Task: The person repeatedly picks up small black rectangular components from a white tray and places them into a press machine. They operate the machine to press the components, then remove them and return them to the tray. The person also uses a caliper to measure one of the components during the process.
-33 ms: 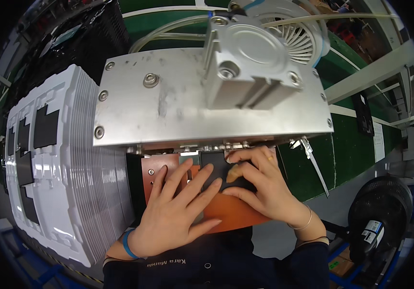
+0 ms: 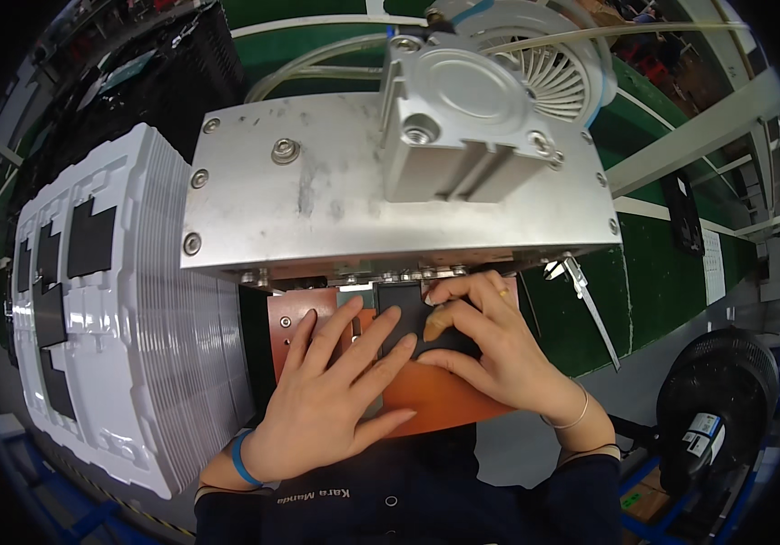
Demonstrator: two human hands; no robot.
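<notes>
Beneath the front edge of a metal press-like machine [image 2: 345, 222] lies a flat dark grey piece [image 2: 399, 298] on an orange-red base [image 2: 444, 395]. My left hand [image 2: 322, 395] is spread, its fingers stretched forward, with some fingertips resting on the left part of the dark piece. From the right, my right hand [image 2: 513, 359] has its fingers bent and its thumb near the forefinger at the piece. A tan finger cover sits on one of its fingers. The grip underneath is partly hidden.
A tall stack of white plastic trays [image 2: 140, 363] stands at the left, with black cut-out pieces [image 2: 93, 241] in the front one. A silver cylinder block [image 2: 467, 118] tops the machine. Calipers [image 2: 590, 304] lie on the green bench. A black fan [image 2: 721, 391] stands right; a white fan [image 2: 553, 77] is behind.
The view has shifted very slightly, so the machine sits a little differently in the picture. Both hands stay at the dark piece, with the right fingers barely moved.
</notes>
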